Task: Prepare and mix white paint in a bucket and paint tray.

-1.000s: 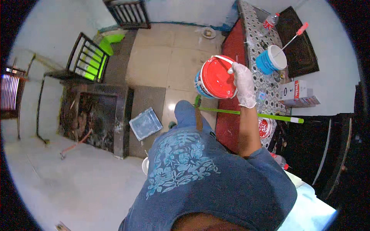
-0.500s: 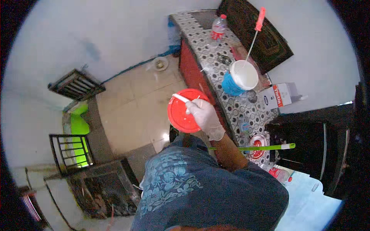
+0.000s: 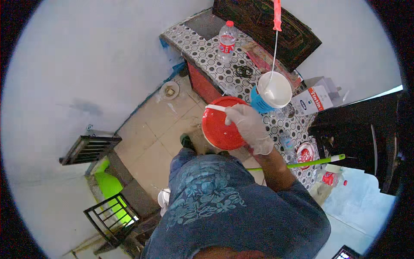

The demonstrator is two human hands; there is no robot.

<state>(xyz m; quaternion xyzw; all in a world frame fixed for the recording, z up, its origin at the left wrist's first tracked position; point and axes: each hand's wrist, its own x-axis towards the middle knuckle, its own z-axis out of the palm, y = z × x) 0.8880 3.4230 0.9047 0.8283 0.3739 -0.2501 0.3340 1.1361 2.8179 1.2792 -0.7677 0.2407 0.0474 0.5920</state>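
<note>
My right hand [image 3: 249, 125], in a whitish glove, is closed round the white handle of a round bucket with a red top [image 3: 225, 131]. A sliver of pale side shows under the red rim. It hangs beside the counter, in front of my body. At my left hip, partly hidden by my shirt, a white rounded object [image 3: 164, 197] shows with a thin stick by it. A whitish shape below it may be my gloved left hand, but no fingers can be made out. A blue and white bucket [image 3: 260, 101] stands on the counter near my right hand, with a red-handled paint roller [image 3: 277, 19] leaning in it.
The patterned counter [image 3: 185, 41] holds a water bottle [image 3: 227, 41], a white box [image 3: 311, 101] and a red-stained plate [image 3: 305, 152]. A green pole [image 3: 317, 162] crosses beside my right arm. A small dish [image 3: 169, 90] lies on the tiled floor. Dark railings [image 3: 113, 218] stand left.
My view has turned and shifted, so the counter and railings appear displaced. The red-topped bucket has moved rightward in view with my right hand still gripping it. More of the white object at my left hip shows.
</note>
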